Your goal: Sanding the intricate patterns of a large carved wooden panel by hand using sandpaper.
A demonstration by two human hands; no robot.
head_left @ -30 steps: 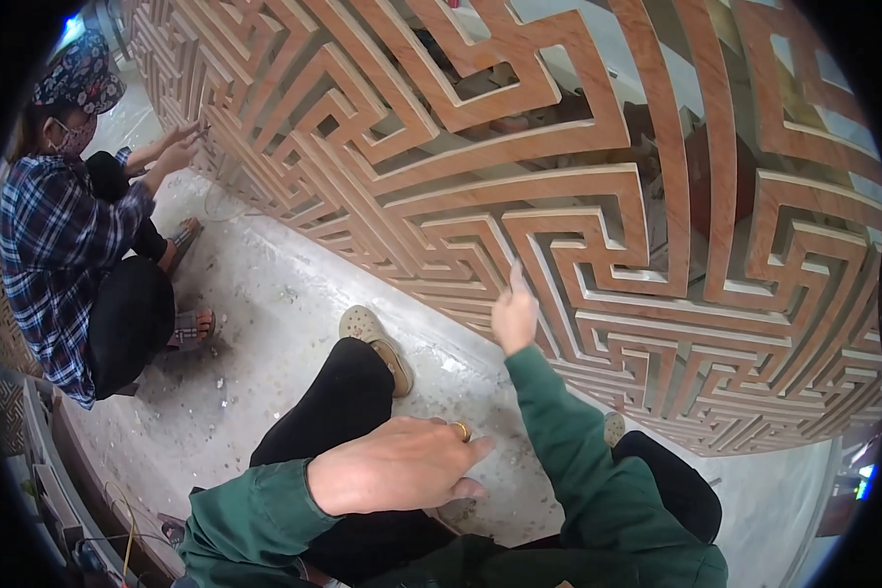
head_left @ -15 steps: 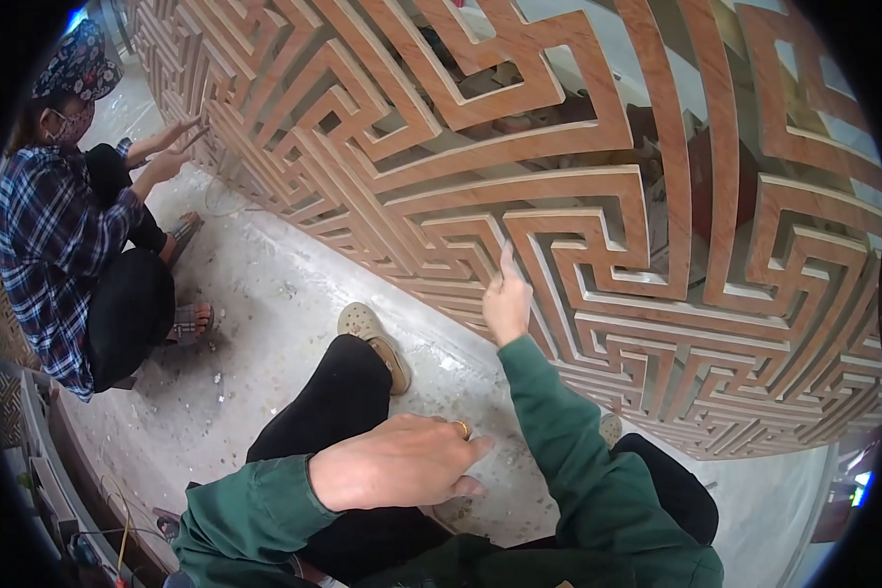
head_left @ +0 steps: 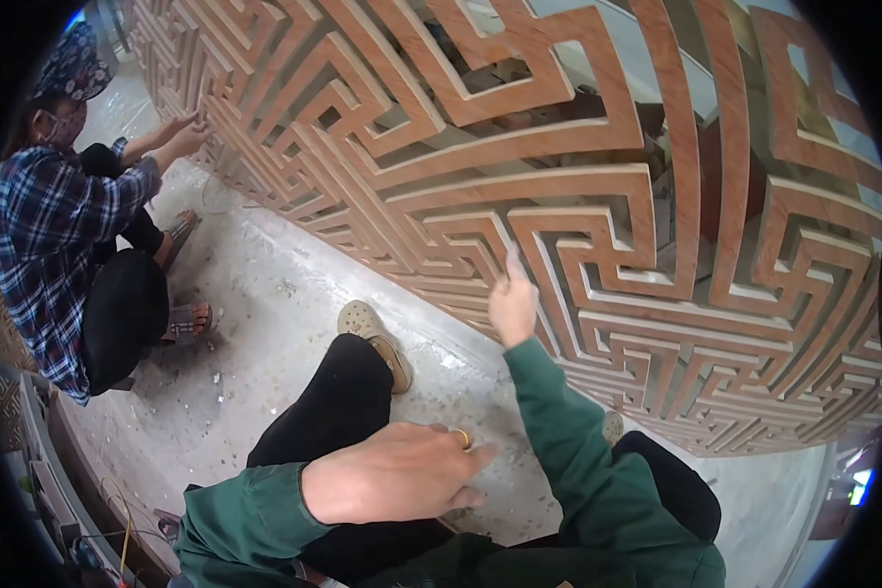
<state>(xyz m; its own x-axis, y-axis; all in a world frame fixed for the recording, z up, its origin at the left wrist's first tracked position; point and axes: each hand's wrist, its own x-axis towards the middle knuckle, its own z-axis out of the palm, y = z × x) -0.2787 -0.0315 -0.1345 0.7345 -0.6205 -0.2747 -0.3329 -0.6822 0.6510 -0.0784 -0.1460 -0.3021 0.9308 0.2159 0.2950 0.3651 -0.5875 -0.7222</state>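
Note:
A large brown wood-grain lattice panel (head_left: 519, 186), cut in an angular maze pattern with pale edges, stands in front of me. My right hand (head_left: 514, 309) is at its lower middle, index finger stretched along the edge of a slot and the other fingers folded. Whatever those fingers pinch, if anything, is hidden. Nearer to me, my left hand (head_left: 392, 475) hangs loosely bent over my leg, back upward, a gold ring (head_left: 464, 437) on one finger. Its thumb and index finger are apart with nothing visible between them; the palm is out of sight.
At the left a person (head_left: 69, 225) in a checked shirt squats, both hands close to the panel's far end. Beneath us is a speckled, dusty grey floor (head_left: 255, 294). A yellow cable (head_left: 125, 529) and dark gear lie at the lower left. My beige clog (head_left: 372, 338) is beside the panel's base.
My right hand has shifted very slightly right and down along the slot edge. The left hand stays nearly in place. The co-worker's hands have moved closer together and toward the panel.

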